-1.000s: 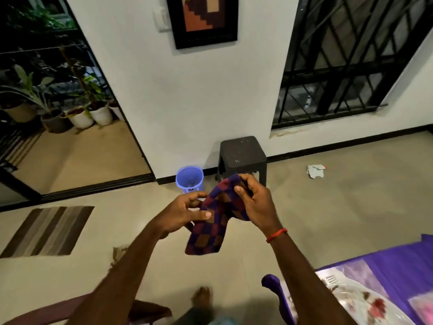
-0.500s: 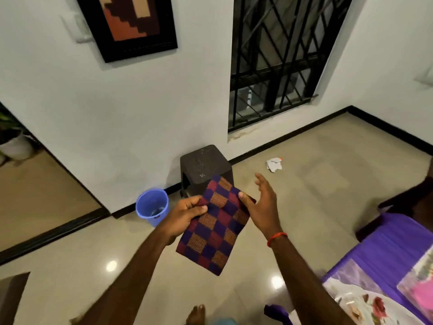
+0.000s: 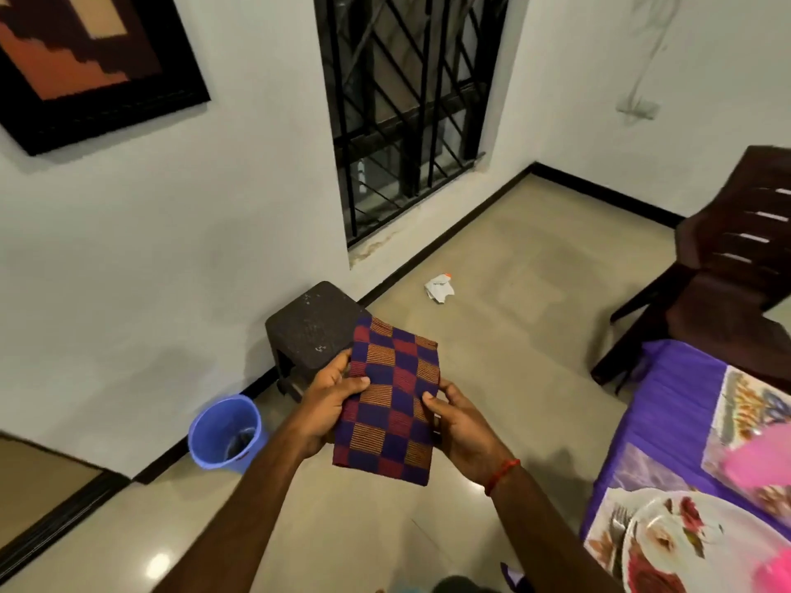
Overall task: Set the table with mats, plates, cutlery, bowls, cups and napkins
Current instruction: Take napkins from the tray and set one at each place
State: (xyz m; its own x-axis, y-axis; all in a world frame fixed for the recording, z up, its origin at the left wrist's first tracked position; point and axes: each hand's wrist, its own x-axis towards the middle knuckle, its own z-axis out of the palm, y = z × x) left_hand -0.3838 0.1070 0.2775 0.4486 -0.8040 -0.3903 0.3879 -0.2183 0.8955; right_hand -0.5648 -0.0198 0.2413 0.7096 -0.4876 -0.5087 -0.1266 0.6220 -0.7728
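Note:
A folded checked napkin (image 3: 391, 404) in purple, red and orange is held flat in the air above the floor. My left hand (image 3: 331, 395) grips its left edge, thumb on top. My right hand (image 3: 460, 425) pinches its right edge. At the right stands the table under a purple cloth (image 3: 667, 404). On it lie a floral plate (image 3: 702, 545) on a clear mat, a fork (image 3: 616, 528) left of the plate, and blurred pink things (image 3: 757, 464) at the frame edge.
A dark stool (image 3: 314, 327) stands by the wall behind the napkin, a blue bucket (image 3: 224, 438) to its left. A brown plastic chair (image 3: 723, 267) is at the table's far end. Crumpled paper (image 3: 438, 288) lies on the tiled floor.
The napkin went from loose and hanging to a flat folded rectangle held at both edges. My view has swung right, bringing the chair and more of the table into sight.

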